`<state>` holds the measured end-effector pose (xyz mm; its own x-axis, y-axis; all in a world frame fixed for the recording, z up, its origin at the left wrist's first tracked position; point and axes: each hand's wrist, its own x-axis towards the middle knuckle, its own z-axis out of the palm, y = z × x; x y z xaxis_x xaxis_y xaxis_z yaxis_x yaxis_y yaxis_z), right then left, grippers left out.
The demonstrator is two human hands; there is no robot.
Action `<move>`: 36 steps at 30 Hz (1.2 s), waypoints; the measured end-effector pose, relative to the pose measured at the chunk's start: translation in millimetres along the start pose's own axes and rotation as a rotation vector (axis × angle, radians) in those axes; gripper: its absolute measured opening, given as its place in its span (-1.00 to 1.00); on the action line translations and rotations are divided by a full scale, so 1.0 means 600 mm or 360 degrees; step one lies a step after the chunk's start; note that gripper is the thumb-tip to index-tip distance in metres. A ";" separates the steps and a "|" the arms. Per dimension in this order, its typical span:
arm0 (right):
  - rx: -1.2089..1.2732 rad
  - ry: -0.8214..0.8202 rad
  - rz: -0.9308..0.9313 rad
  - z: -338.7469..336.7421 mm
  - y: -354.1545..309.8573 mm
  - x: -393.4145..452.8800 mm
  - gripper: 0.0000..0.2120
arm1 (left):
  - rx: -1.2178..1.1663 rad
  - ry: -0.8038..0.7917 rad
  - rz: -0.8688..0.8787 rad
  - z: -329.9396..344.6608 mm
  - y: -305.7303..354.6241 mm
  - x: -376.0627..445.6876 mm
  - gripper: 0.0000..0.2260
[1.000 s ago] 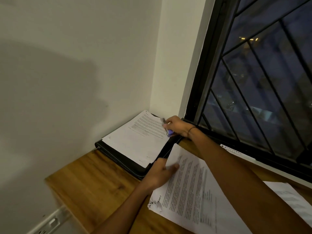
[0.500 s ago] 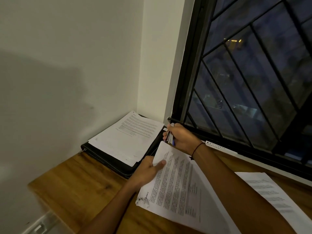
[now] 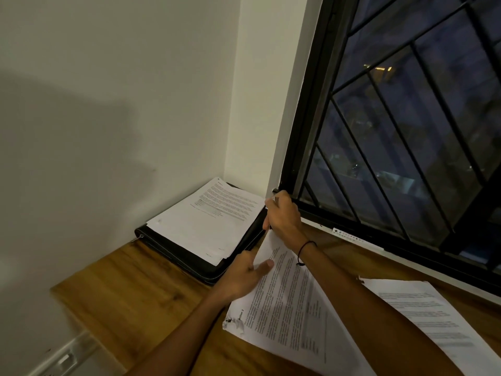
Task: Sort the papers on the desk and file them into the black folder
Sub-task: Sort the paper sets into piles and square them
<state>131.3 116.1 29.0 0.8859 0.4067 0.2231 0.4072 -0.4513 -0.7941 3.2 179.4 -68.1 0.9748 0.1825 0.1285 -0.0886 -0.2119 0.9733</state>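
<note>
The black folder (image 3: 189, 257) lies closed in the desk's far corner, with a stack of printed papers (image 3: 214, 221) resting on top. A printed sheet (image 3: 292, 308) with a torn lower corner lies partly raised in front of it. My left hand (image 3: 244, 278) grips that sheet's left edge, thumb on top. My right hand (image 3: 282, 218) is at the sheet's top corner, fingers closed around a small tool that is mostly hidden in the fist.
Another printed sheet (image 3: 433, 321) lies on the wooden desk (image 3: 135, 289) to the right. A white ruler (image 3: 352, 237) rests on the sill below the barred window (image 3: 379, 158). Walls close off the left and back. A wall socket (image 3: 62, 359) sits below the desk edge.
My right hand has drawn back from the papers on the folder to the top corner of the near sheet. My left hand kept hold of the sheet's edge.
</note>
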 end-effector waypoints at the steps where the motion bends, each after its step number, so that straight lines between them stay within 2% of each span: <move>1: 0.0118 -0.0060 0.0037 0.003 0.000 0.000 -0.82 | 0.0008 -0.0005 -0.0003 0.000 0.000 0.000 -0.79; 3: 0.0373 -0.0179 0.0161 0.005 -0.003 0.001 -0.81 | 0.0010 -0.0014 -0.0004 0.000 -0.001 0.001 -0.77; 6: 0.0508 -0.0217 0.0243 0.007 -0.003 0.003 -0.78 | 0.0005 -0.0018 -0.0008 0.000 -0.004 0.003 -0.75; 11: 0.0745 -0.0133 0.0300 0.001 -0.003 0.002 -0.74 | -0.0056 -0.0020 -0.0048 -0.002 -0.004 0.005 -0.79; 14: 0.0920 -0.0055 0.0265 -0.011 -0.003 0.004 -0.82 | -0.0095 -0.0014 -0.0077 -0.002 -0.003 0.005 -0.85; 19: 0.0755 0.0006 0.0082 0.000 0.005 -0.006 -0.84 | -0.0088 -0.0007 -0.0076 -0.002 0.004 0.004 -0.86; 28: 0.0622 0.0099 0.0017 0.006 0.003 -0.021 -0.81 | -0.0023 0.0001 -0.0064 0.000 0.003 0.004 -0.82; 33: 0.0594 0.0098 0.0110 0.001 -0.002 -0.023 -0.83 | 0.0021 0.0000 -0.0045 0.000 0.000 0.005 -0.76; 36: 0.0525 0.0117 0.0170 0.002 -0.002 -0.019 -0.83 | 0.0059 -0.0018 0.0015 -0.002 -0.001 0.006 -0.82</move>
<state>120.2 113.0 26.8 0.9382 0.3073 0.1594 0.2281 -0.2022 -0.9524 6.4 181.4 -67.9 0.9762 0.1695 0.1356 -0.0907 -0.2490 0.9643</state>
